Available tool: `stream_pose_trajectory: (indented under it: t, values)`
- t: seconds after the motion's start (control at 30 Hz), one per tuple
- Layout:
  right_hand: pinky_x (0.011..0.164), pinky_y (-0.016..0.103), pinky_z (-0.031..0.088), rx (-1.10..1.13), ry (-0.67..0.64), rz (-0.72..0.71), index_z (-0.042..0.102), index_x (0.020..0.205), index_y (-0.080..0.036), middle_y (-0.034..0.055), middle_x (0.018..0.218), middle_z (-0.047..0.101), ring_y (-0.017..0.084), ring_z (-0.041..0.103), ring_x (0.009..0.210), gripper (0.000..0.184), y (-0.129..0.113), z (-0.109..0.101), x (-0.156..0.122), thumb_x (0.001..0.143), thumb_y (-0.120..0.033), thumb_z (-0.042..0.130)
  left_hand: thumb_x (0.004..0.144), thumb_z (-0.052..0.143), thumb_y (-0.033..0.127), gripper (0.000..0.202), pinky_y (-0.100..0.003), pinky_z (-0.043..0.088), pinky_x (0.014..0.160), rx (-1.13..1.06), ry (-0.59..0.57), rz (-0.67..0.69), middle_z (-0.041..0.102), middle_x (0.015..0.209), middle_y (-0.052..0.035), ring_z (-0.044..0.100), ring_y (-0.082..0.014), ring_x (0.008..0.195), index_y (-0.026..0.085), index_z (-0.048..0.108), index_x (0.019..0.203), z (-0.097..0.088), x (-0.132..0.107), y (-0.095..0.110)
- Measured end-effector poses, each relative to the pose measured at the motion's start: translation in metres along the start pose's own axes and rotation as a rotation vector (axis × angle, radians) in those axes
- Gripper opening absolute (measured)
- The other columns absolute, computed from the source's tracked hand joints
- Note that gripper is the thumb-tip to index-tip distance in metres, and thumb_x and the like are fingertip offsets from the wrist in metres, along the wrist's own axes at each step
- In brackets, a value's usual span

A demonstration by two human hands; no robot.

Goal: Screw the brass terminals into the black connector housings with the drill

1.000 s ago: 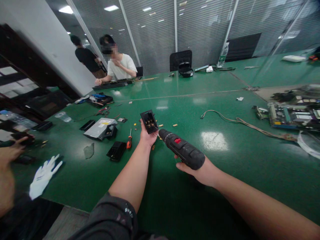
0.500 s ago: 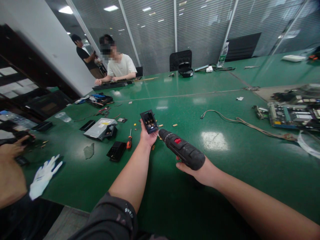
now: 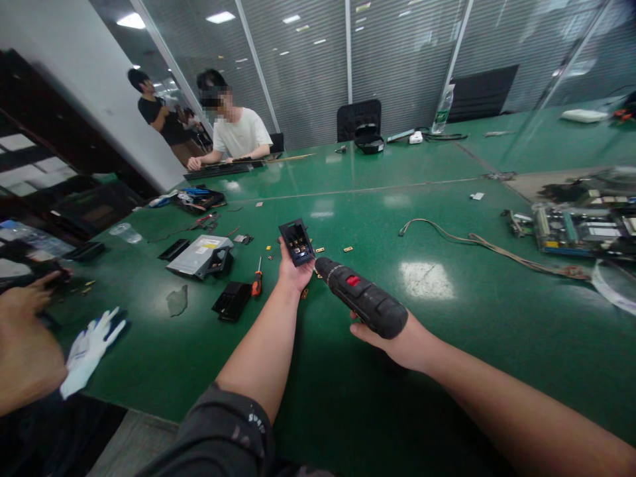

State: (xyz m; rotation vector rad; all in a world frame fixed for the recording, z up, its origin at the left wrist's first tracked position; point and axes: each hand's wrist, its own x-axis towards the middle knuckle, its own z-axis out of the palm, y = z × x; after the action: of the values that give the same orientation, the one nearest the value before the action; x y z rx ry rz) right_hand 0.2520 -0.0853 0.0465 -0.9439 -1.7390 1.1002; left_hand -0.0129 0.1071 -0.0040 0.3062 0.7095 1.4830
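My left hand [image 3: 294, 271] grips a small black rectangular part [image 3: 297, 242] with brass contacts inside, held upright above the green table [image 3: 447, 311]. My right hand [image 3: 397, 341] is wrapped round a black cordless screwdriver [image 3: 362, 297] with a red switch. The tool's tip points at the lower edge of the black part and touches it or nearly so. Small brass pieces [image 3: 348, 249] lie on the table just beyond the part.
An orange-handled screwdriver [image 3: 257, 281], a black casing [image 3: 232, 299] and a grey drive unit [image 3: 199, 254] lie to the left. A white glove [image 3: 87, 351] and a co-worker's arm [image 3: 22, 344] are at the near left. Circuit boards [image 3: 581, 232] and a ribbon cable [image 3: 477, 242] lie right. Two people are at the far end.
My hands, the part and the screwdriver have barely moved. The co-worker's arm at the left has shifted, and the standing person at the back has stepped left.
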Motion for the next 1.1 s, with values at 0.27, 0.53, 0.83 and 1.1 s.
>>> stream_pose_trajectory:
  t: [0.27, 0.53, 0.83, 1.1]
  values:
    - [0.1, 0.051, 0.069, 0.005, -0.01, 0.025, 0.07, 0.12, -0.027, 0.0075, 0.113, 0.081, 0.029, 0.081, 0.101, 0.028, -0.0009, -0.0007, -0.0004, 0.096, -0.036, 0.081, 0.111, 0.068, 0.085, 0.068, -0.029, 0.065, 0.069, -0.001, 0.001, -0.008, 0.082, 0.089, -0.0061, 0.077, -0.0178, 0.071, 0.019, 0.085, 0.11, -0.0016, -0.0002, 0.0008]
    - [0.101, 0.053, 0.068, 0.013, 0.008, 0.035, 0.069, 0.121, -0.027, 0.0074, 0.11, 0.081, 0.029, 0.08, 0.1, 0.031, -0.0005, -0.0002, 0.0, 0.094, -0.039, 0.08, 0.106, 0.077, 0.085, 0.064, -0.029, 0.066, 0.073, 0.019, -0.009, 0.007, 0.082, 0.092, -0.0051, 0.077, -0.0169, 0.074, 0.021, 0.086, 0.111, -0.0021, -0.0002, 0.0007]
    - [0.104, 0.055, 0.069, 0.018, 0.006, 0.036, 0.071, 0.123, -0.027, 0.0083, 0.112, 0.083, 0.03, 0.082, 0.104, 0.032, -0.0003, 0.0002, -0.0005, 0.095, -0.036, 0.083, 0.109, 0.073, 0.083, 0.066, -0.029, 0.065, 0.072, -0.004, 0.017, 0.0, 0.083, 0.092, -0.0066, 0.078, -0.0183, 0.074, 0.019, 0.087, 0.112, 0.0024, -0.0028, 0.0011]
    - [0.107, 0.057, 0.068, 0.028, -0.006, 0.04, 0.069, 0.12, -0.026, 0.0098, 0.116, 0.081, 0.031, 0.081, 0.108, 0.031, -0.0053, -0.0002, 0.0003, 0.094, -0.039, 0.081, 0.105, 0.077, 0.086, 0.067, -0.029, 0.066, 0.071, 0.006, -0.016, -0.002, 0.082, 0.087, -0.0046, 0.078, -0.0179, 0.071, 0.02, 0.085, 0.112, 0.0004, -0.0023, 0.0008]
